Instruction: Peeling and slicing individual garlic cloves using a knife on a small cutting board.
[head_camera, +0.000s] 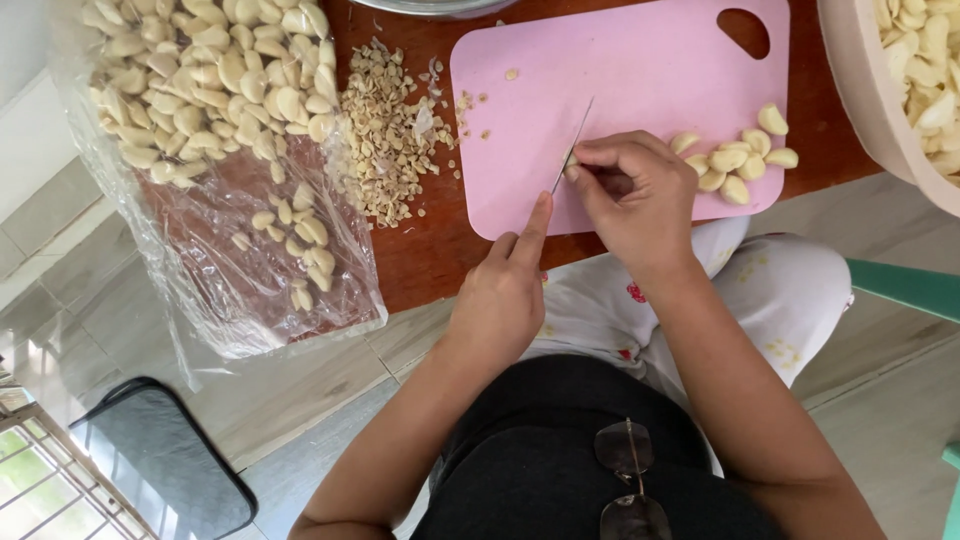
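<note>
Left hand closed around a knife, forefinger laid along its spine; right hand pinching a pale garlic clove on the pink cutting board. Peeled cloves lie right of the clove; trimmed ends and a clear bag of cloves left of the board.

Both forearms reach forward over the lap toward the pink cutting board. The left hand sits at the board's near edge, closed, forefinger stretched straight. The right hand rests on the board, fingers curled and pinched together.
</note>
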